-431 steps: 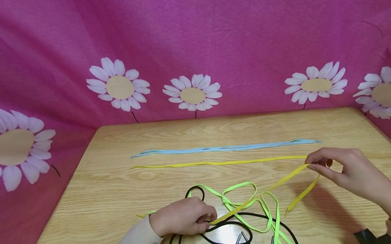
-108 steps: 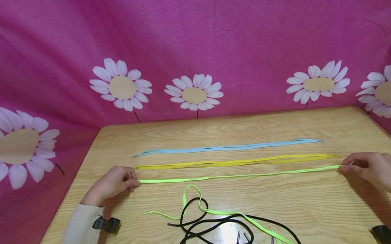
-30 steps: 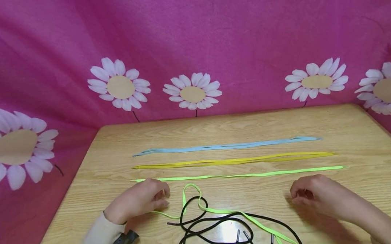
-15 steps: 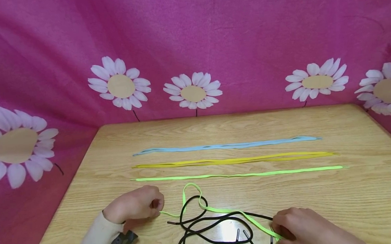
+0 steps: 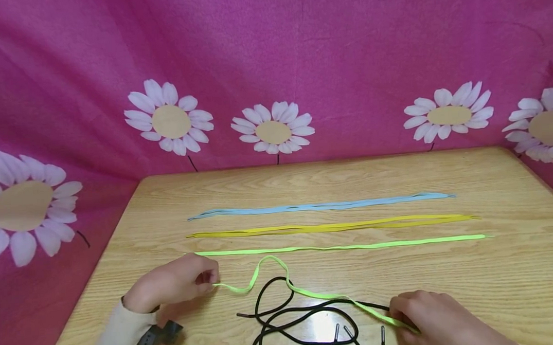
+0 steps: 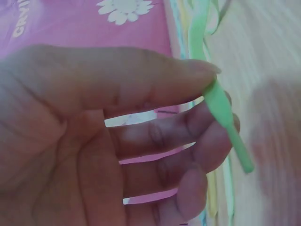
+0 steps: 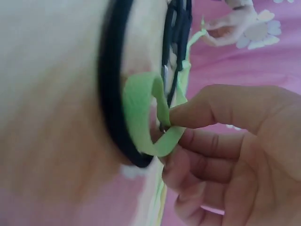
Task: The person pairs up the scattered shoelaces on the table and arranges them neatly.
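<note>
Between thumb and fingers, my left hand pinches the tipped end of a loose lime-green shoelace; the left wrist view shows the plastic tip sticking out past the fingertips. My right hand grips the same lace at the lower right. In the right wrist view, a small loop of the lace stands out from those fingers, against a black cord. Slack and wavy, the lace crosses over tangled black round shoelaces. Another lime-green lace lies straight behind the hands.
Farther back, a yellow pair and a light-blue pair of laces lie stretched parallel to the straight green one. Several black tipped ends lie near the front edge. A pink daisy-print cloth hangs behind the wooden table.
Earlier, yellow and then one green lace were laid straight. Since then my right hand has come down-left onto the loose green lace; my left hand took its end and drew it left and back.
</note>
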Available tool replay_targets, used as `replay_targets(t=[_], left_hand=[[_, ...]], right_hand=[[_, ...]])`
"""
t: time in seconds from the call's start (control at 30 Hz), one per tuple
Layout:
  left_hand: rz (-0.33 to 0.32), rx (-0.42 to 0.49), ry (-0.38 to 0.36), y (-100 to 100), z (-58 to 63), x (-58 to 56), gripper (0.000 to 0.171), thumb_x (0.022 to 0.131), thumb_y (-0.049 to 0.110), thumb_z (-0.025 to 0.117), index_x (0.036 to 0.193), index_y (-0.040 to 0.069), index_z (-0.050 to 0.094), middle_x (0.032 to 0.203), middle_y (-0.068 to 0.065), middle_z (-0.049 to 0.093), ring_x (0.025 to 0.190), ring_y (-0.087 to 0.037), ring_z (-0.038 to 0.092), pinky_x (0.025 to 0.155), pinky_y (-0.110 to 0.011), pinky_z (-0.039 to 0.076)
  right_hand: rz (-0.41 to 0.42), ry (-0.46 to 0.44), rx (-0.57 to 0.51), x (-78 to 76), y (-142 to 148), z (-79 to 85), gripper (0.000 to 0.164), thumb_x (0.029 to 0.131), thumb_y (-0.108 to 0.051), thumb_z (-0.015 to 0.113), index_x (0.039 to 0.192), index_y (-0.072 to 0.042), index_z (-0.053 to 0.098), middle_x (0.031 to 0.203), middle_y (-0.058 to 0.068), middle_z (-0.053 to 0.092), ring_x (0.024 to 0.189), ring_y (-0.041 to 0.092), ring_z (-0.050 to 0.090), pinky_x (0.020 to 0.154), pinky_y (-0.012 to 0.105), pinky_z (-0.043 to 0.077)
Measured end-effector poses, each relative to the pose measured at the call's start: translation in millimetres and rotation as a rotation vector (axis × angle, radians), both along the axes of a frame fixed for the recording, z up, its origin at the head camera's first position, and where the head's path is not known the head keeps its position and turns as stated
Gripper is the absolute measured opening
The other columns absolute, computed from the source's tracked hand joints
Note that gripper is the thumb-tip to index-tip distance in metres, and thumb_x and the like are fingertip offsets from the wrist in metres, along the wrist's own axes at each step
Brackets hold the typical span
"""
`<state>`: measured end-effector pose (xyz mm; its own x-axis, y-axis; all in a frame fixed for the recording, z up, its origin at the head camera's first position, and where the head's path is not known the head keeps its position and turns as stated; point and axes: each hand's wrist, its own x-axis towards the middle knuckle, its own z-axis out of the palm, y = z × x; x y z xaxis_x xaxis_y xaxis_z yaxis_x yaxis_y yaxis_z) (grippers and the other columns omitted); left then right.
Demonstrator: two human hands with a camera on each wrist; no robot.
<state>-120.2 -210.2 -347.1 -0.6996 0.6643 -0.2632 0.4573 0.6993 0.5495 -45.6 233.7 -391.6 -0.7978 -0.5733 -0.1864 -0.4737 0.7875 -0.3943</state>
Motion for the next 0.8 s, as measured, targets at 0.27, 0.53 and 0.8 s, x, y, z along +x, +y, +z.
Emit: replay_targets(t=[0.27, 0.53, 0.8], left_hand=[[0.047, 0.014, -0.023, -8.7, 10.7, 1.3, 0.018, 0.090, 0.000, 0.064, 0.079, 0.014, 0.057, 0.071, 0.009, 0.046, 0.062, -0.004, 0.039, 0.055, -0.022, 0.035], [0.072, 0.006, -0.002, -16.2, 15.0, 0.8, 0.016, 0.091, 0.002, 0.064, 0.082, 0.013, 0.058, 0.073, 0.008, 0.048, 0.063, -0.005, 0.039, 0.056, -0.023, 0.036], [0.082, 0.014, 0.039, -24.7, 19.2, -0.1, 0.015, 0.091, 0.002, 0.063, 0.083, 0.013, 0.057, 0.075, 0.009, 0.049, 0.066, -0.005, 0.043, 0.057, -0.024, 0.038]], right_hand=[[-0.071, 0.015, -0.058, -3.5, 7.6, 20.6, 0.015, 0.088, -0.025, 0.071, 0.086, -0.028, 0.056, 0.061, -0.020, 0.044, 0.056, -0.002, 0.040, 0.053, 0.023, 0.034], [-0.096, 0.251, -0.119, -3.9, 12.1, 26.6, 0.021, 0.085, -0.027, 0.074, 0.075, -0.031, 0.057, 0.057, -0.024, 0.039, 0.053, -0.006, 0.037, 0.050, 0.021, 0.033], [-0.007, 0.451, -0.181, -15.1, 28.0, 22.5, 0.031, 0.070, -0.004, 0.082, 0.077, -0.025, 0.059, 0.063, -0.026, 0.036, 0.055, -0.008, 0.032, 0.048, 0.017, 0.029]])
